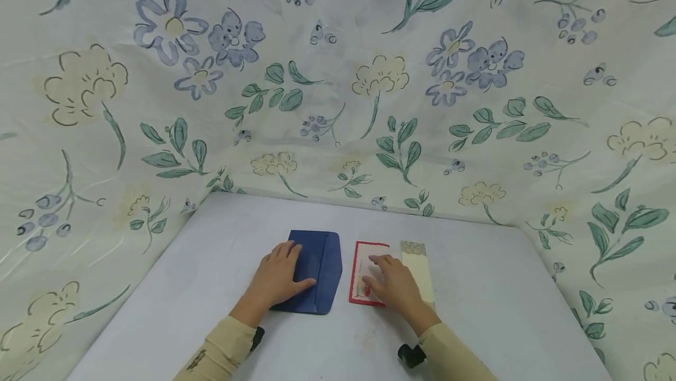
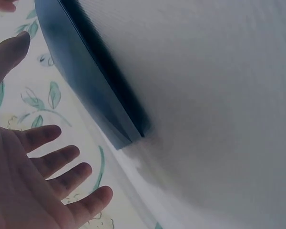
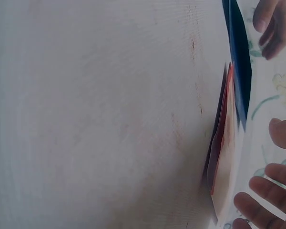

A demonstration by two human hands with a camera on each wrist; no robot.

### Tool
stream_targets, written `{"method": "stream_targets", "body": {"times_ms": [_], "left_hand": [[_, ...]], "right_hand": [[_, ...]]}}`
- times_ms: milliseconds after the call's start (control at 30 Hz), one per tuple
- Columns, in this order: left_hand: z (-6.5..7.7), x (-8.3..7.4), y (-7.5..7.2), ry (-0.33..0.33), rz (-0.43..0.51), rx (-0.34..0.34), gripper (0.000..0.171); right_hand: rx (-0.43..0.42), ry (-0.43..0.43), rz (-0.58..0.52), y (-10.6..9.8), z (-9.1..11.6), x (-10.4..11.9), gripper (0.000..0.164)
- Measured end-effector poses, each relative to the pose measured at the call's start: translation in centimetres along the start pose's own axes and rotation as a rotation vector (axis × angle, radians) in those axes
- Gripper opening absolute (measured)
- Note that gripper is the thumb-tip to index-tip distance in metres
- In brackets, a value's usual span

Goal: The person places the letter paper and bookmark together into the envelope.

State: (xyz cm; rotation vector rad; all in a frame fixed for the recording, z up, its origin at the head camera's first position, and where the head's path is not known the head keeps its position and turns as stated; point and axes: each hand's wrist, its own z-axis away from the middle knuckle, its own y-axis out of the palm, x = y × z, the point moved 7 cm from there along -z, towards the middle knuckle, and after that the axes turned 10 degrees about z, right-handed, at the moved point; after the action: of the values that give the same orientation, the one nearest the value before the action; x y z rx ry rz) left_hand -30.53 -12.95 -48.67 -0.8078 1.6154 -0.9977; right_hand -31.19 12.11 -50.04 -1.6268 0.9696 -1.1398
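A dark blue envelope point(image 1: 328, 269) lies on the white table with its flap side to the right. My left hand point(image 1: 277, 272) is over its left part, fingers spread. From the left wrist view, that hand's relaxed fingers point(image 2: 62, 157) appear above the envelope point(image 2: 81, 71), apart from it. To the right is a white card with a red border point(image 1: 361, 260). Over its right side hovers my right hand point(image 1: 395, 287), holding nothing; in the right wrist view its loosely bent fingers point(image 3: 264, 191) are clear of the card point(image 3: 224, 143).
Just right of the red-bordered card, a cream paper strip point(image 1: 419, 266) with a speckled band at its top lies partly behind my right hand. The white table point(image 1: 486, 293) ends at a floral cloth point(image 1: 338, 105) hanging behind and at both sides.
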Motion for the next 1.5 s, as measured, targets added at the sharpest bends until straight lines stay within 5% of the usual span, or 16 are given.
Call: {"method": "stream_targets", "body": {"times_ms": [1500], "left_hand": [[-0.3,-0.9,2.4,-0.061,0.034,0.130,0.089]], "right_hand": [[0.015,-0.103,0.011,0.7,-0.3,2.1,0.052]]}}
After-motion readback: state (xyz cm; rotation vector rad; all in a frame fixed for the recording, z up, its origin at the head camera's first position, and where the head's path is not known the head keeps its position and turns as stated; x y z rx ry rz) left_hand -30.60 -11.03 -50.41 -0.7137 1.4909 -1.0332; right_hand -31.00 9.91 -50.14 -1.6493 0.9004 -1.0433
